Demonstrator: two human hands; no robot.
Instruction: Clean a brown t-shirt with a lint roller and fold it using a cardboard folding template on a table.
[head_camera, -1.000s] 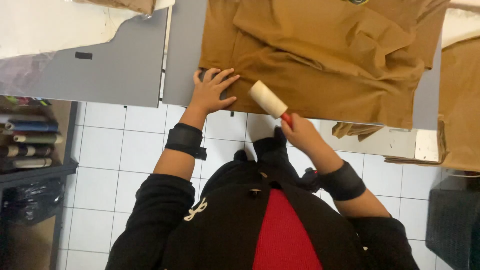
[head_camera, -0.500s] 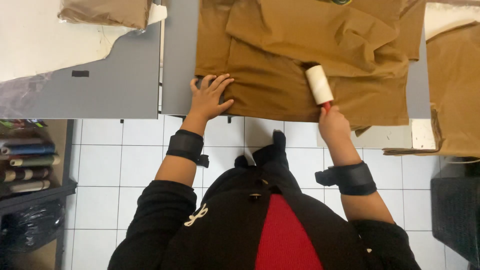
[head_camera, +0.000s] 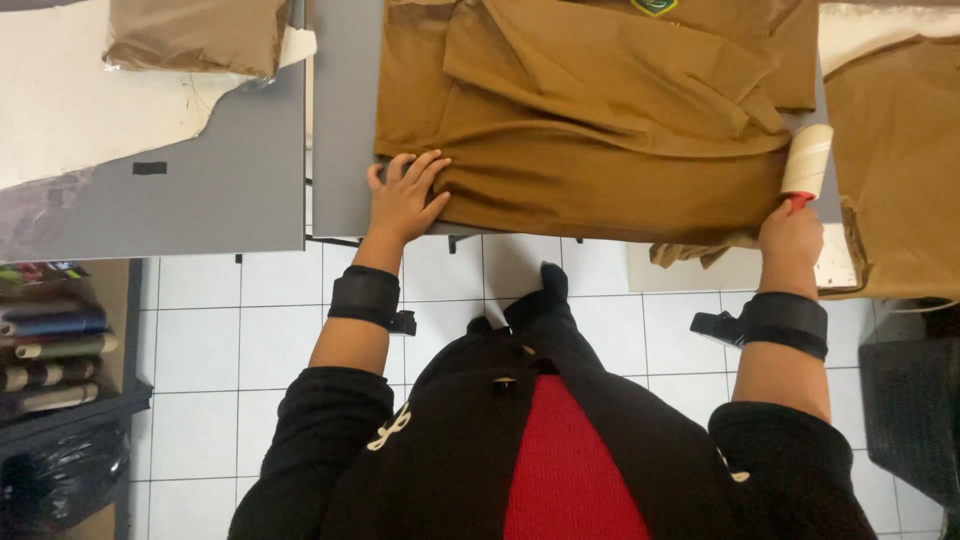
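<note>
Lint roller (head_camera: 807, 160) and right hand (head_camera: 790, 235) now farther right, at the brown garment's (head_camera: 600, 130) edge.

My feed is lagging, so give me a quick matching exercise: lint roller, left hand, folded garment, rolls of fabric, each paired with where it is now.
1 lint roller
2 left hand
3 brown folded garment
4 rolls of fabric

A on a low shelf at the left
B flat on the garment's near left corner
C spread on the grey table
D at the garment's right edge, in the right hand

Pairs: 1-D, 2-B, 3-C, 4-A

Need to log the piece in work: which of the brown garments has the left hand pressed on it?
The folded brown garment on the middle grey table, under the left hand; the others lie untouched at far right and upper left.
</note>
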